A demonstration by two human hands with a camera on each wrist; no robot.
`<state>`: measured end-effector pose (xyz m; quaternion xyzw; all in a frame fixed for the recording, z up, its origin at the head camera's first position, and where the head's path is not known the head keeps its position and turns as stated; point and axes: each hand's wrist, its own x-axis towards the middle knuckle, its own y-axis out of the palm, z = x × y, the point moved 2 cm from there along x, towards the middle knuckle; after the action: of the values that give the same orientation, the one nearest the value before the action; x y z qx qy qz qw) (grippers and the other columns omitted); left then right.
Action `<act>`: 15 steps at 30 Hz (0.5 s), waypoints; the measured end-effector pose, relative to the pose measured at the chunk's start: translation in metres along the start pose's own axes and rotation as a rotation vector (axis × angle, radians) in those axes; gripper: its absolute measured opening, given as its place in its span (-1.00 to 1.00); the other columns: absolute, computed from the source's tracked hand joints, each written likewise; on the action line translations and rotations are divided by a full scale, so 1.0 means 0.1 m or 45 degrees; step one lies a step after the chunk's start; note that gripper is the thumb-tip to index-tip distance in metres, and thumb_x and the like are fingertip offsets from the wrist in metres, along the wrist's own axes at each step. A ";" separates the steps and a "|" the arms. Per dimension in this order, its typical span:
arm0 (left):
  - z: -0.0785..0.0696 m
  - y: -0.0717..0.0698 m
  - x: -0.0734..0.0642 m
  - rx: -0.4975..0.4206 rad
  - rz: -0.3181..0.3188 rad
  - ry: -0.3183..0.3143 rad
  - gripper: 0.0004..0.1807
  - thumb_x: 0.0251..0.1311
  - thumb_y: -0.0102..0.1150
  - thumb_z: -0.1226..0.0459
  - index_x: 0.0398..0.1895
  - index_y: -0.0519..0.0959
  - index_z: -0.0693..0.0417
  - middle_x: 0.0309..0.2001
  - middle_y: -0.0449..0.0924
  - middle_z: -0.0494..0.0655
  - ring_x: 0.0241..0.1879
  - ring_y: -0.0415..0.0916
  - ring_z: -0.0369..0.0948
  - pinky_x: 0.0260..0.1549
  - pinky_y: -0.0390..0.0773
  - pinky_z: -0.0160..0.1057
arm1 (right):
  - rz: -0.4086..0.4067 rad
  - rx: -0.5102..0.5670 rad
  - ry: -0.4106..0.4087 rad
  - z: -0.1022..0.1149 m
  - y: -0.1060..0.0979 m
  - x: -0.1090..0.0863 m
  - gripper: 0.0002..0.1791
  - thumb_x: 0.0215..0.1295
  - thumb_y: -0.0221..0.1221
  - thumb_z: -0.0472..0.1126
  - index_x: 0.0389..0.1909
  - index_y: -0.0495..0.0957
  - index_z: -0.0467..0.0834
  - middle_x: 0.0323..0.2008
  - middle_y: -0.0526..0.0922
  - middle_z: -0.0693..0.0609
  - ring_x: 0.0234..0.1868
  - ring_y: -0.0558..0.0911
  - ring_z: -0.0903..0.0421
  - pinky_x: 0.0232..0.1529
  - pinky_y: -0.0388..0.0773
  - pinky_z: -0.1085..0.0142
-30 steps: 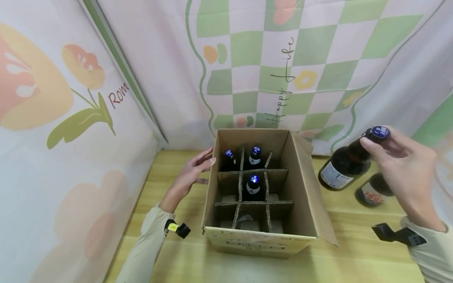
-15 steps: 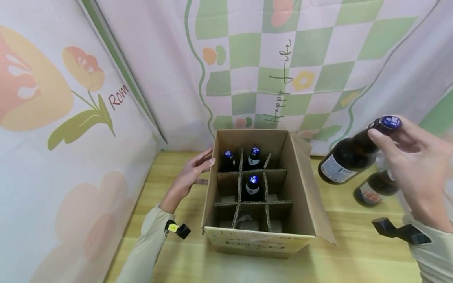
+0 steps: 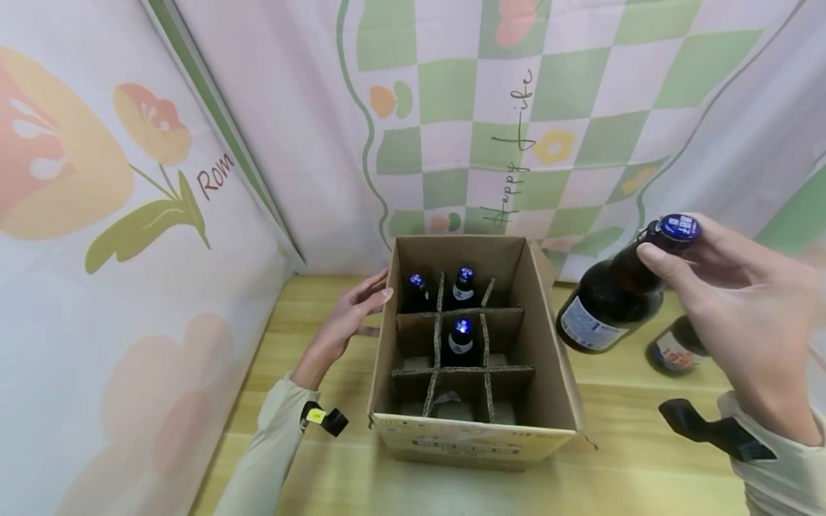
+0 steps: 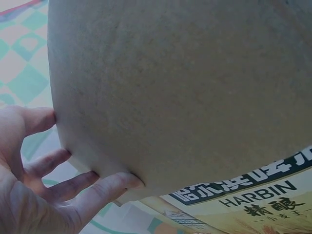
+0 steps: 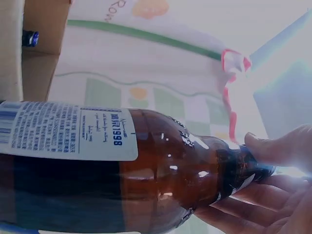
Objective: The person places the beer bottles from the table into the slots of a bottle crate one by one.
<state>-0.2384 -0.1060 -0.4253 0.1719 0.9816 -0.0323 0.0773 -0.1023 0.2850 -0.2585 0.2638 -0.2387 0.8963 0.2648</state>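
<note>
My right hand (image 3: 748, 294) grips a brown glass beer bottle (image 3: 609, 301) by its neck, just under the blue cap. The bottle is tilted, its base toward the box's right side and its white label (image 5: 73, 130) showing. At the box's left edge my left hand (image 3: 342, 319) holds the cardboard wall; in the left wrist view its thumb and fingers (image 4: 112, 187) touch the flap. Inside the open cardboard box (image 3: 477, 433), dividers (image 3: 464, 370) form compartments. Two capped bottles stand in the back row, left and middle (image 3: 464, 287), and another bottle (image 3: 462, 344) fills the centre compartment.
A second brown bottle (image 3: 674, 347) with red print on its label stands on the wooden table (image 3: 335, 459), partly behind my right hand. The box's right flap (image 3: 544, 265) is folded outward. Patterned curtains (image 3: 510, 129) rise behind and at the left.
The right hand first drew the bottle slightly up and right, then brought it back left, closer to the box. The box's right flap shows less now. My left hand stays in place.
</note>
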 end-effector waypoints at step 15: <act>-0.02 -0.02 -0.02 0.007 0.004 0.014 -0.30 0.47 0.21 -0.05 0.62 0.27 -0.34 0.59 0.26 -0.04 0.46 0.35 0.13 0.03 0.74 0.07 | 0.200 -0.081 0.118 0.23 0.02 0.09 -0.45 0.22 0.52 -0.24 0.26 0.69 0.00 -0.02 0.78 0.40 -0.10 0.70 0.57 -0.12 0.51 0.76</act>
<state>-0.2370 -0.1082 -0.4225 0.1740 0.9816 -0.0340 0.0715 -0.1016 0.2738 -0.2369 0.1940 -0.2744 0.9175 0.2126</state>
